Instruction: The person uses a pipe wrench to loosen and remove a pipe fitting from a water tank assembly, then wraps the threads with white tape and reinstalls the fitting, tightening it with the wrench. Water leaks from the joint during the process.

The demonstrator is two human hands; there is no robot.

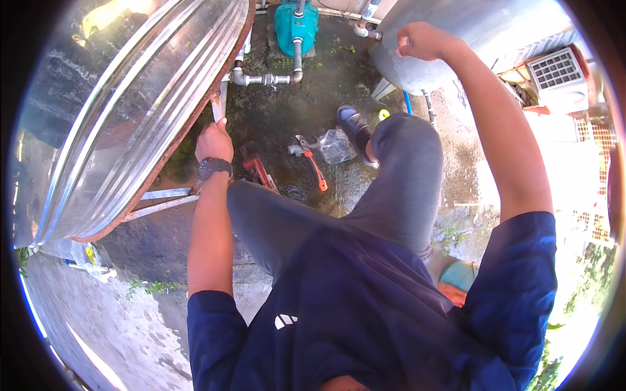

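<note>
My left hand (214, 140), with a dark watch at its wrist, is closed around a metal leg (220, 104) of the rusty stand under a big ribbed, shiny metal tank (140, 111). Its fingertips are partly hidden. Raised at the upper right, my right hand (422, 42) has its fingers curled in, with nothing visible in them. Behind it is a smooth grey tank (398, 62); whether they touch, I cannot tell. On the wet ground between my legs lie a red pipe wrench (259, 171), a tool with an orange-red handle (317, 172) and a clear plastic bag (336, 146).
A teal water pump (295, 29) stands ahead, joined to grey piping (267, 79). A small yellow roll (383, 115) is beside my right knee. Diagonal stand braces (163, 202) cross near my left forearm. An outdoor air-conditioner unit (557, 75) is at the far right.
</note>
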